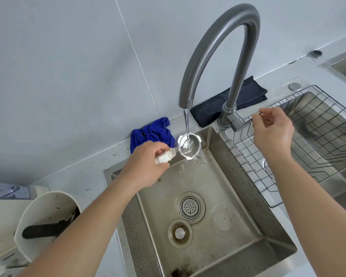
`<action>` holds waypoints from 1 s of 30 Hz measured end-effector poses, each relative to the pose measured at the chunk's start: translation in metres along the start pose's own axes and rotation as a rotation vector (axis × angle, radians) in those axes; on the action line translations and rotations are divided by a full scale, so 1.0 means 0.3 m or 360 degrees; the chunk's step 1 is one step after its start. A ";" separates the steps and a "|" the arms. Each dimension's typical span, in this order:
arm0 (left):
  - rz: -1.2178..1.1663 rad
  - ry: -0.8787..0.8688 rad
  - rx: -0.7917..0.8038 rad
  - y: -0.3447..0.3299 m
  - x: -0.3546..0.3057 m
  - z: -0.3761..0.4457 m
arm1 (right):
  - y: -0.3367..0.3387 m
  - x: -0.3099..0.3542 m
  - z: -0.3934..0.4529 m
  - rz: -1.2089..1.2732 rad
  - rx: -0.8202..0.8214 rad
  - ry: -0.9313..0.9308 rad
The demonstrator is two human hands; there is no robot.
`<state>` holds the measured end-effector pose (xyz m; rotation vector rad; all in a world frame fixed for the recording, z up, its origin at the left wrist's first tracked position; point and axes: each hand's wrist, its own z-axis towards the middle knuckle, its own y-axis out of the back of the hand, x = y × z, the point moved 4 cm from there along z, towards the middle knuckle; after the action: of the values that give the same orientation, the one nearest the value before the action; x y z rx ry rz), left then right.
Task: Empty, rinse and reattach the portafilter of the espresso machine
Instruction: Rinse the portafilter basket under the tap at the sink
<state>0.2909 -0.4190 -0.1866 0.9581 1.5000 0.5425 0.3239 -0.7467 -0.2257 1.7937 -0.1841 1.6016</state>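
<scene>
My left hand [148, 156] grips the white handle of the portafilter [188, 145], holding its steel basket face up over the back of the sink [218, 246]. A stream of water from the tall curved tap [218, 47] falls straight into the basket and spills over its rim into the sink. My right hand [272, 126] is closed on the tap's lever [240, 122] at the base of the tap. Coffee grounds lie scattered on the sink's walls and near its front edge.
A white knock box [46, 222] with a dark bar stands at the lower left. A blue cloth [150, 132] and a dark folded cloth [228, 100] lie against the wall. A wire rack [308, 136] sits over the second basin on the right.
</scene>
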 end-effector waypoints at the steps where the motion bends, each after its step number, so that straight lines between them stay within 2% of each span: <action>1: -0.0025 0.0001 -0.0027 -0.005 0.003 -0.002 | 0.000 0.000 0.000 -0.0001 -0.0002 0.0001; 6: -0.0274 0.0071 -0.0099 -0.039 0.014 -0.016 | -0.003 -0.002 0.000 -0.0005 -0.0003 0.0009; 13: -0.0683 0.0211 -0.0071 -0.078 0.001 -0.043 | 0.001 0.002 0.000 -0.0013 -0.0002 0.0030; 23: -0.0894 0.0299 0.0019 -0.098 0.005 -0.078 | -0.001 0.000 0.000 -0.0004 0.0001 0.0030; 30: -0.1193 0.0420 0.0076 -0.145 0.002 -0.096 | -0.002 -0.003 0.001 -0.0006 -0.0002 0.0029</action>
<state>0.2521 -0.4369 -0.2166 0.3052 1.9673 0.0840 0.3243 -0.7467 -0.2267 1.7768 -0.1730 1.6145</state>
